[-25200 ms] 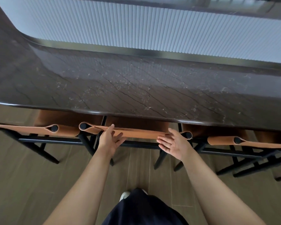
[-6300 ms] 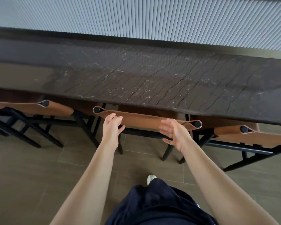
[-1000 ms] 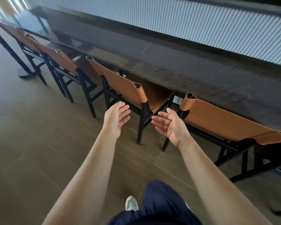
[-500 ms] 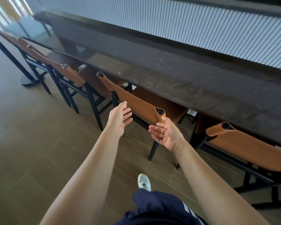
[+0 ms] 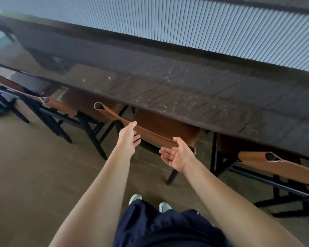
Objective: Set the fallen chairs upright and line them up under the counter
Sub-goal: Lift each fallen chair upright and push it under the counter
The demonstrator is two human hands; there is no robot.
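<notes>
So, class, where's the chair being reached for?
Head view, centre: the chair sits under the counter, between its left neighbour and right neighbour, left hand and right hand at its backrest.

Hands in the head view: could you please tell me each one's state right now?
Left hand: open, at the black-framed chair's tan leather backrest.
Right hand: open, palm up, holding nothing.

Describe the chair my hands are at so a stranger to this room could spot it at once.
Find the long dark marble counter; tucked under its near edge are a left chair, a middle chair and a right chair, all tan leather on black frames. Pick the middle one: only its backrest has the left hand and right hand at it.
</notes>
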